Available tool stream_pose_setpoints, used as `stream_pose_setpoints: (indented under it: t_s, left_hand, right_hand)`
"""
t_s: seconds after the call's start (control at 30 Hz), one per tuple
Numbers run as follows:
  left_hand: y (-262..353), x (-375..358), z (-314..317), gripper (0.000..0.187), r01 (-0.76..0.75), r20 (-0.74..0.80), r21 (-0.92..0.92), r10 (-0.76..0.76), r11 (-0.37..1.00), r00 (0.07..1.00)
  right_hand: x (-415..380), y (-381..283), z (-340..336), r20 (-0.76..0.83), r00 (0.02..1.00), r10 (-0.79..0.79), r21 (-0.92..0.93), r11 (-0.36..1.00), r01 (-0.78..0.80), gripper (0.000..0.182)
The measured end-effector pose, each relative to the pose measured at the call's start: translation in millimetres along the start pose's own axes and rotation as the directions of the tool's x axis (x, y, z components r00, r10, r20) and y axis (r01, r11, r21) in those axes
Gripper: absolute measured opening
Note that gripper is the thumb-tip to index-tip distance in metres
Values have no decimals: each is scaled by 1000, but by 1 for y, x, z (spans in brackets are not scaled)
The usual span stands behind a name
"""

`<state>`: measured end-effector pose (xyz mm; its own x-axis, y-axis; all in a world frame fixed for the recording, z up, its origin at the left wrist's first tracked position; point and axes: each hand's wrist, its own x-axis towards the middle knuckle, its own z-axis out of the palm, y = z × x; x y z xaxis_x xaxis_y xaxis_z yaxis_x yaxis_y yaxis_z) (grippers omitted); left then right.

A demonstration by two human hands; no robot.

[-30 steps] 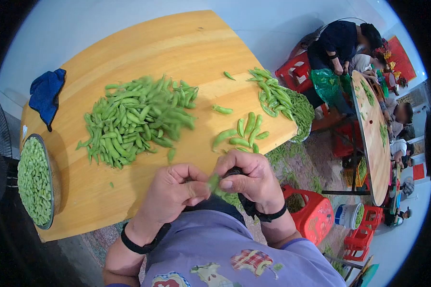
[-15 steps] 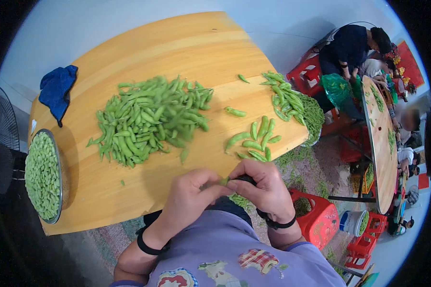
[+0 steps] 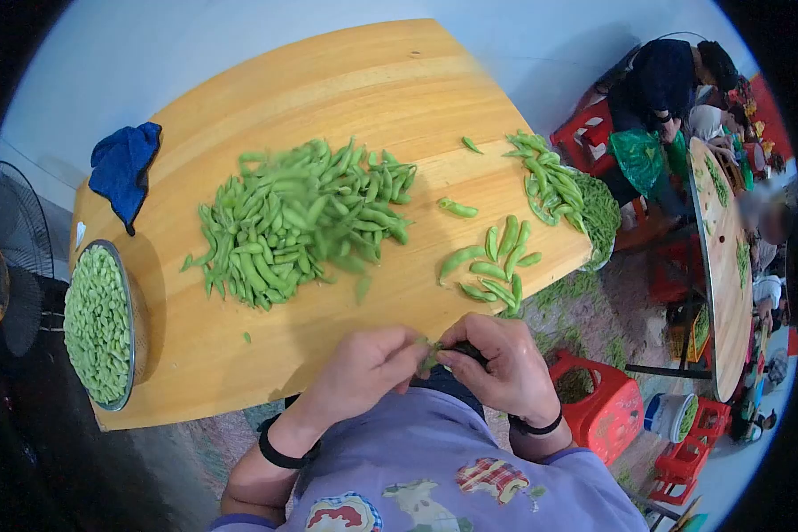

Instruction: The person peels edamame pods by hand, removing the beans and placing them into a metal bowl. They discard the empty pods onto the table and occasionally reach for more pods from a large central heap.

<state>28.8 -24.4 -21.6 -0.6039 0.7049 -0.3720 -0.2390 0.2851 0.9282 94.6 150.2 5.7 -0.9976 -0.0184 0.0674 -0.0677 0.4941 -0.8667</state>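
Observation:
My left hand (image 3: 374, 365) is closed in a pinch on a green soybean pod (image 3: 429, 355) just off the table's near edge. Close against it, my right hand (image 3: 496, 362) is closed around a small dark object (image 3: 466, 351) whose kind I cannot make out; its fingertips meet the pod. Beyond my hands lies a big heap of soybean pods (image 3: 284, 230) on the wooden table (image 3: 346, 97). A smaller group of pods (image 3: 492, 262) lies ahead of my right hand.
A metal bowl of shelled beans (image 3: 97, 324) stands at the left, near a blue cloth (image 3: 122, 173) and a fan (image 3: 9, 248). More pods (image 3: 554, 191) lie at the right edge. Red stools (image 3: 597, 408), a bucket (image 3: 669, 415) and a person in dark clothes (image 3: 661, 84) are to the right.
The view has shifted, so the table and heap appear farther right. My hands stay together at the pod, with the fingers slightly repositioned.

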Motion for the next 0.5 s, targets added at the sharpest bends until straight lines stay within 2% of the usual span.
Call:
stream_pose_setpoints:
  t_s: [0.07,0.1,0.17,0.2,0.23,0.27,0.3,0.37,0.43,0.5]
  left_hand:
    - [-6,2,-2,18,29,25,-187,-25,982,999]
    - [-7,3,-2,18,34,36,-182,-28,983,999]
    - [-8,7,-1,16,-35,-125,-421,-20,906,992]
    - [-5,9,0,13,-40,-128,-587,-44,809,991]
    - [-5,10,3,13,-38,-124,-588,-43,808,991]
    - [-4,11,6,12,-110,-203,-617,-22,779,979]
    - [-4,12,9,13,-182,-281,-638,-5,748,960]
    - [-5,13,11,14,-180,-310,-608,-22,773,951]
    - [-7,15,14,16,-181,-344,-577,-36,796,938]
    - [-11,15,19,15,-227,-402,-405,51,886,914]
  right_hand:
    - [-1,2,-3,53,996,66,64,996,-69,11]
    - [-1,5,-1,44,996,73,67,995,-76,11]
    - [0,12,6,-61,997,-45,150,987,54,19]
    - [-1,9,6,-63,997,-41,147,988,50,19]
    - [-1,4,5,-16,994,107,225,969,-101,24]
    - [-2,1,5,40,968,249,296,922,-249,29]
    - [-3,1,7,37,967,252,296,922,-252,29]
    - [-5,3,14,-26,994,106,165,981,-100,34]
    - [-7,8,23,-58,993,104,205,975,-91,30]
    - [-6,8,27,-170,986,-6,-56,998,-3,23]
